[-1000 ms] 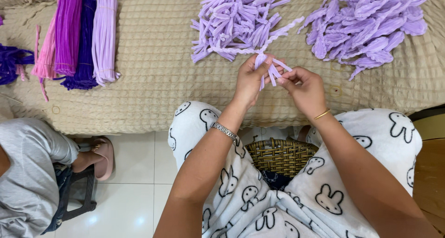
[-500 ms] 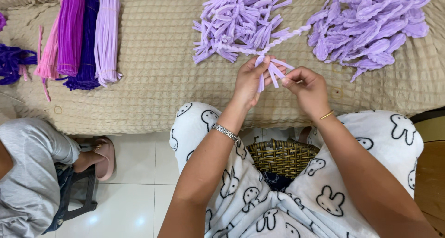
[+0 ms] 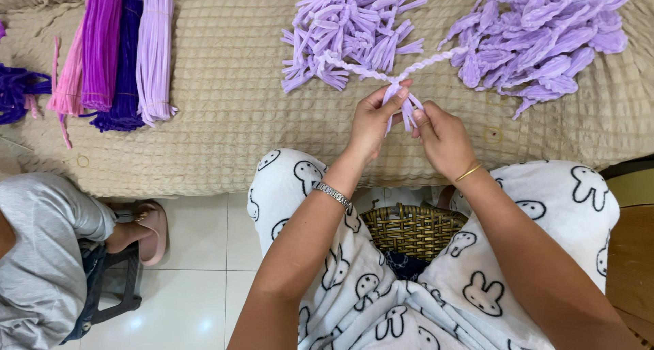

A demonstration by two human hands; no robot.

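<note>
My left hand [image 3: 371,122] and my right hand [image 3: 443,137] meet over the front of a beige quilted cover [image 3: 231,98]. Together they pinch a small bundle of lilac pipe cleaners [image 3: 403,103], bent so that two fuzzy ends stretch up left and up right. Just beyond my hands lie a loose pile of short lilac pipe-cleaner pieces [image 3: 354,30] and, to its right, a pile of looped lilac pieces [image 3: 538,40].
Straight pipe-cleaner bundles in pink, magenta, dark purple and lilac [image 3: 112,57] lie at the far left. A woven basket [image 3: 409,229] sits between my knees. Another person in grey [image 3: 41,255] sits on a stool at lower left, a pink slipper [image 3: 151,229] on the tiled floor.
My hands have lifted slightly toward the piles, and the bundle's two ends have spread out wider to left and right.
</note>
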